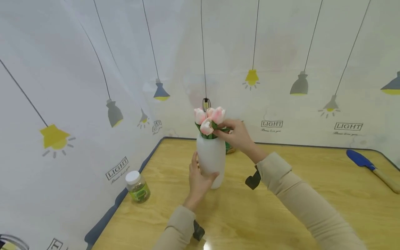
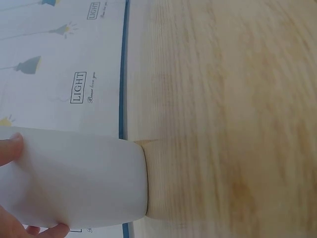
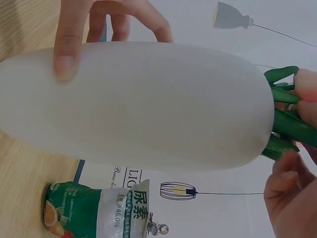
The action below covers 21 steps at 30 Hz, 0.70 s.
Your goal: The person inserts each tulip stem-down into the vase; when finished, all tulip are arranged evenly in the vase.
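A white vase (image 1: 211, 158) stands upright on the wooden table, with several pale pink tulips (image 1: 207, 126) in its mouth. My left hand (image 1: 200, 180) grips the vase's lower half; in the right wrist view its thumb lies along the near side and the other fingers reach round behind. At the rim, my right hand (image 1: 238, 136) pinches a tulip among the green stems (image 3: 292, 124). The exact spot where the fingertips meet the flower is partly hidden by petals and leaves. In the left wrist view, the vase's base touches the table.
Behind the vase is a green and white bag (image 3: 94, 213) closed with a metal clip. A lidded clear jar (image 1: 137, 187) with a green label stands to the left. At the far right lies a blue trowel (image 1: 359, 159) with a wooden handle. Lamp-patterned sheeting backs the table.
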Motion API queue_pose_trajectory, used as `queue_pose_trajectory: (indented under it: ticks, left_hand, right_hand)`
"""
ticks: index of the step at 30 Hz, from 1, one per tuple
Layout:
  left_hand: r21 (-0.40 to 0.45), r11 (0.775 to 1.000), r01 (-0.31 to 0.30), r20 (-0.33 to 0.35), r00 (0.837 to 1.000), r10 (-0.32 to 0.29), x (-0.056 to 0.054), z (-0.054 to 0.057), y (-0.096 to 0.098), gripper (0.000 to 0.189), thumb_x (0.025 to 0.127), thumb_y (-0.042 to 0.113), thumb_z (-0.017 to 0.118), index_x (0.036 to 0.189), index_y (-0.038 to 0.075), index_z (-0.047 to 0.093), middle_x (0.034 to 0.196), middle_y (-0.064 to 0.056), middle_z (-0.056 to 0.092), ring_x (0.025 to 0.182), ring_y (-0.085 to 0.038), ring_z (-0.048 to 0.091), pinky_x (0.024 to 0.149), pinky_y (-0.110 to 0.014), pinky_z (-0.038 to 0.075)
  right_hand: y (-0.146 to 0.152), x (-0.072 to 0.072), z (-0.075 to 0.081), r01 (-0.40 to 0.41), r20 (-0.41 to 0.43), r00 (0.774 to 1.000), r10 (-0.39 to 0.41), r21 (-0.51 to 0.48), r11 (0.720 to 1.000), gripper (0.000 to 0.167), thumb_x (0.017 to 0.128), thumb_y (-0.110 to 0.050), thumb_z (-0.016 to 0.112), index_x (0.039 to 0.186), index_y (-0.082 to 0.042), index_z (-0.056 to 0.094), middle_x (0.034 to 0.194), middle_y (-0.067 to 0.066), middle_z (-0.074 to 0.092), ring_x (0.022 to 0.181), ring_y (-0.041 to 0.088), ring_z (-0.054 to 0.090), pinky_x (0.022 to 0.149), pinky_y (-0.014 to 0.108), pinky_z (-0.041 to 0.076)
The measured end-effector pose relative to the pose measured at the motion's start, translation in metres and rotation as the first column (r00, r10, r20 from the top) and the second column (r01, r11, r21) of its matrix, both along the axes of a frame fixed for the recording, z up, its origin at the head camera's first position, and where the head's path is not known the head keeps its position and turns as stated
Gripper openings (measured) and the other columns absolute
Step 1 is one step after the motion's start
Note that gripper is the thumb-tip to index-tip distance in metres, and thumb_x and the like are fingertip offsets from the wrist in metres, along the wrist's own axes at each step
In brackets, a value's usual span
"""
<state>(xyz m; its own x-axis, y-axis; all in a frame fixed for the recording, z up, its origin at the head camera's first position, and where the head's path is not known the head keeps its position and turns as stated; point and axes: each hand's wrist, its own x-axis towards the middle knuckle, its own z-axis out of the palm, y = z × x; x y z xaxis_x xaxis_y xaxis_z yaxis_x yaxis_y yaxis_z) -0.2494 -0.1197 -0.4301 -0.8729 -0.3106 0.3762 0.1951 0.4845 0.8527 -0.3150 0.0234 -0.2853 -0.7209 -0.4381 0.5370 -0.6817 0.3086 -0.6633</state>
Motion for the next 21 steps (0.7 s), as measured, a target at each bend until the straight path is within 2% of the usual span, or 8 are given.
queue_pose_trajectory:
  ticks: [3, 6, 9, 12, 16, 19, 21]
  left_hand:
    - [-0.010, 1.000, 0.006, 0.001, 1.000, -0.006, 0.000, -0.002, 0.002, 0.099, 0.063, 0.025, 0.080, 0.139, 0.029, 0.016, 0.121, -0.016, 0.041, 0.109, -0.035, 0.049, 0.087, -0.050, 0.045]
    - [-0.027, 1.000, 0.005, -0.029, 1.000, -0.006, 0.000, -0.002, 0.003, 0.099, 0.062, 0.024, 0.080, 0.139, 0.027, 0.017, 0.120, -0.017, 0.042, 0.107, -0.035, 0.051, 0.085, -0.049, 0.046]
    - [-0.027, 1.000, 0.005, -0.052, 0.999, -0.006, -0.001, 0.000, 0.004, 0.099, 0.062, 0.023, 0.080, 0.139, 0.026, 0.018, 0.120, -0.018, 0.042, 0.106, -0.036, 0.051, 0.085, -0.050, 0.046]
    - [-0.016, 1.000, 0.004, -0.042, 0.999, -0.005, -0.002, 0.002, 0.003, 0.099, 0.062, 0.024, 0.080, 0.139, 0.026, 0.018, 0.120, -0.017, 0.042, 0.107, -0.035, 0.050, 0.085, -0.049, 0.046]
    - [-0.019, 1.000, 0.011, -0.009, 1.000, -0.011, -0.002, 0.003, -0.003, 0.099, 0.062, 0.026, 0.080, 0.139, 0.025, 0.018, 0.121, -0.017, 0.042, 0.108, -0.034, 0.050, 0.086, -0.048, 0.045]
    - [-0.055, 0.997, 0.051, 0.050, 0.998, -0.048, 0.002, 0.004, -0.015, 0.097, 0.065, 0.027, 0.078, 0.140, 0.023, 0.016, 0.125, -0.016, 0.041, 0.111, -0.033, 0.048, 0.089, -0.048, 0.044]
    - [-0.092, 0.992, 0.088, 0.103, 0.992, -0.079, 0.005, 0.004, -0.029, 0.094, 0.068, 0.027, 0.076, 0.141, 0.021, 0.016, 0.128, -0.016, 0.041, 0.114, -0.034, 0.046, 0.090, -0.049, 0.043]
  right_hand:
    - [0.002, 0.001, -0.005, 0.025, -0.023, 0.999, -0.025, -0.002, 1.000, 0.016, 0.079, -0.017, 0.066, 0.088, -0.004, 0.068, 0.095, 0.011, 0.065, 0.081, 0.017, 0.056, 0.063, 0.025, 0.049]
    - [0.003, 0.002, -0.005, 0.060, -0.013, 0.998, -0.059, 0.060, 0.996, 0.017, 0.079, -0.018, 0.066, 0.089, -0.004, 0.068, 0.096, 0.010, 0.064, 0.084, 0.017, 0.056, 0.064, 0.024, 0.050]
    - [0.003, 0.004, -0.002, 0.081, -0.015, 0.997, -0.080, 0.114, 0.990, 0.020, 0.079, -0.019, 0.065, 0.093, -0.005, 0.068, 0.098, 0.009, 0.064, 0.079, 0.019, 0.056, 0.062, 0.026, 0.049]
    - [0.004, 0.007, -0.003, 0.105, -0.017, 0.994, -0.104, 0.125, 0.987, 0.026, 0.080, -0.022, 0.064, 0.101, -0.006, 0.065, 0.101, 0.009, 0.062, 0.070, 0.020, 0.053, 0.056, 0.026, 0.046]
    - [0.011, 0.017, -0.012, 0.158, 0.015, 0.987, -0.159, 0.080, 0.984, 0.038, 0.081, -0.027, 0.063, 0.114, -0.010, 0.057, 0.109, 0.010, 0.057, 0.069, 0.019, 0.053, 0.054, 0.025, 0.045]
    - [0.027, 0.025, -0.025, 0.173, 0.056, 0.983, -0.177, 0.061, 0.983, 0.040, 0.081, -0.026, 0.063, 0.116, -0.009, 0.054, 0.110, 0.012, 0.056, 0.070, 0.020, 0.054, 0.055, 0.025, 0.045]
    - [0.042, 0.030, -0.034, 0.159, 0.090, 0.982, -0.167, 0.091, 0.983, 0.039, 0.082, -0.025, 0.063, 0.116, -0.007, 0.054, 0.107, 0.014, 0.056, 0.070, 0.019, 0.054, 0.055, 0.025, 0.046]
